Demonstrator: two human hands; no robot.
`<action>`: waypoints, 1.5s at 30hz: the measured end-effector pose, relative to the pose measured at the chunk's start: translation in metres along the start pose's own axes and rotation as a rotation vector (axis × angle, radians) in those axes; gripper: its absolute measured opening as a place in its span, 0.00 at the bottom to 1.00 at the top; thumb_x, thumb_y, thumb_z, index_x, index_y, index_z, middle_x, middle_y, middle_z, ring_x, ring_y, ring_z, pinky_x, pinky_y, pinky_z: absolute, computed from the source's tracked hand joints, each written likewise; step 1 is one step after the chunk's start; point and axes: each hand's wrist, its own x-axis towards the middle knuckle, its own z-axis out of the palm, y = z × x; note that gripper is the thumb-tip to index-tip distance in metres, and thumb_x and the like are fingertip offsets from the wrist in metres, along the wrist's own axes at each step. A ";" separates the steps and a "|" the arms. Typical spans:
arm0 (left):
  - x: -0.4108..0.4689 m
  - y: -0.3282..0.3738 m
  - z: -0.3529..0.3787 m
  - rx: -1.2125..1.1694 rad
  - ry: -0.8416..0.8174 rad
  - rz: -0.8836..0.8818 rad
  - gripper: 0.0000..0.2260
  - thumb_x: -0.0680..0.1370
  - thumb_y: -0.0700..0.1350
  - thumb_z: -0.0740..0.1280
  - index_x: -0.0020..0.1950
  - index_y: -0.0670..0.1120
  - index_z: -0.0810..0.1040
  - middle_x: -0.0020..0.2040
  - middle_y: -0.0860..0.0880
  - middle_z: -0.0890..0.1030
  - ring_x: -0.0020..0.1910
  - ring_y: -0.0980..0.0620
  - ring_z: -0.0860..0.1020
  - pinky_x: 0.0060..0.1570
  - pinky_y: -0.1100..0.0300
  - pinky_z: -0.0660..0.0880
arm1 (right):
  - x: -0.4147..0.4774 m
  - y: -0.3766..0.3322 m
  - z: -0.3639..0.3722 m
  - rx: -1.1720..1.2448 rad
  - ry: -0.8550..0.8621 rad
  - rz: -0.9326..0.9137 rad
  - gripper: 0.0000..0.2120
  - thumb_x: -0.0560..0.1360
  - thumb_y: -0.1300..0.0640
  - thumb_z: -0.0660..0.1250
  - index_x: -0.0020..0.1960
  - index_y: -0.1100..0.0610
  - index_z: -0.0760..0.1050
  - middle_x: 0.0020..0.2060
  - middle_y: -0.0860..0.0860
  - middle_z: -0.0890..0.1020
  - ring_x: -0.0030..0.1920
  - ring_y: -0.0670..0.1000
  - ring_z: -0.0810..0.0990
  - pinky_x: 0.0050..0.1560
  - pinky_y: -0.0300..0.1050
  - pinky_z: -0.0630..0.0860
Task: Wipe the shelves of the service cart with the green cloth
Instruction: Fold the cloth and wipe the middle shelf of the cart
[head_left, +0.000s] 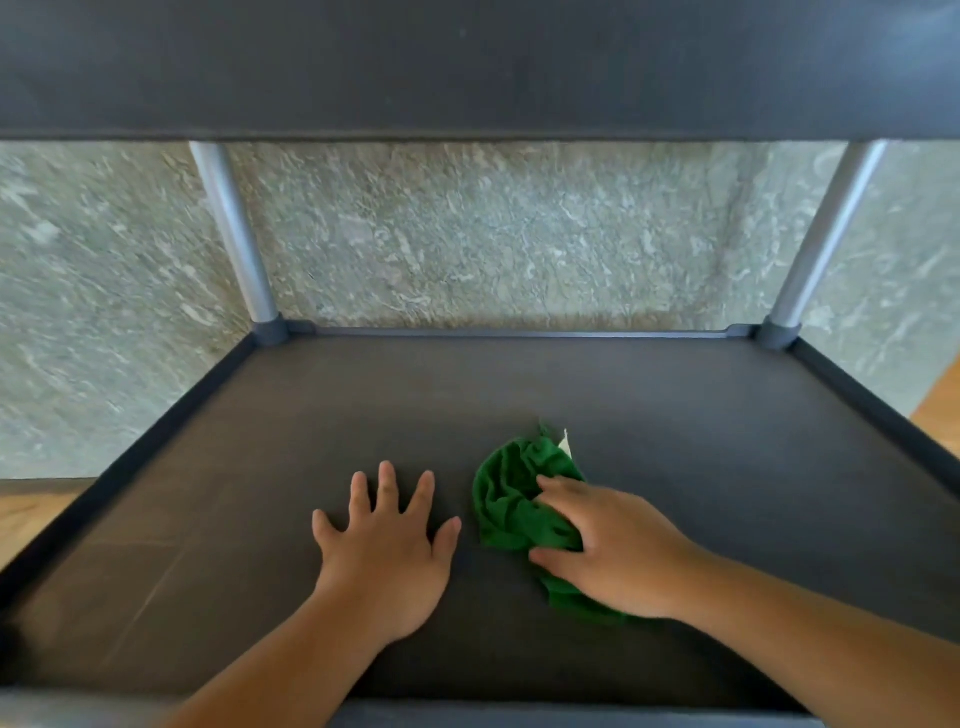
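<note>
Head view: right hand (618, 551) seemingly clutches crumpled green cloth (511, 499); left hand (387, 551) splayed on matte shelf (675, 415).

Both bare forearms reach forward. Left hand (384, 551): palm down and flat, fingers straight and spread, tips toward 12 o'clock, thumb out toward 1 o'clock; its forearm enters from 7 o'clock. Right hand (618, 551): palm down, fingers curled toward 10 o'clock, gripping the green cloth (511, 499); its forearm enters from 4 o'clock. The hands lie side by side, apart.
</note>
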 end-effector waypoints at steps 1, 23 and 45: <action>0.000 -0.001 0.000 -0.001 0.002 0.003 0.29 0.81 0.66 0.41 0.80 0.59 0.38 0.82 0.48 0.37 0.80 0.42 0.38 0.74 0.33 0.47 | -0.014 0.001 0.001 0.013 -0.031 -0.025 0.30 0.79 0.39 0.63 0.78 0.44 0.61 0.79 0.38 0.57 0.77 0.42 0.57 0.75 0.40 0.54; 0.012 0.071 0.003 -0.257 0.096 0.182 0.38 0.78 0.69 0.40 0.82 0.47 0.45 0.82 0.46 0.45 0.81 0.48 0.41 0.79 0.48 0.43 | 0.019 0.033 -0.010 -0.080 -0.029 0.125 0.29 0.80 0.41 0.57 0.79 0.49 0.60 0.79 0.50 0.61 0.78 0.52 0.59 0.77 0.54 0.55; 0.030 0.094 -0.003 0.001 -0.099 0.091 0.56 0.60 0.78 0.34 0.81 0.45 0.37 0.80 0.46 0.34 0.79 0.46 0.34 0.77 0.46 0.40 | 0.230 0.103 -0.052 0.063 0.172 0.386 0.24 0.81 0.49 0.55 0.75 0.55 0.65 0.69 0.56 0.74 0.64 0.59 0.75 0.64 0.55 0.71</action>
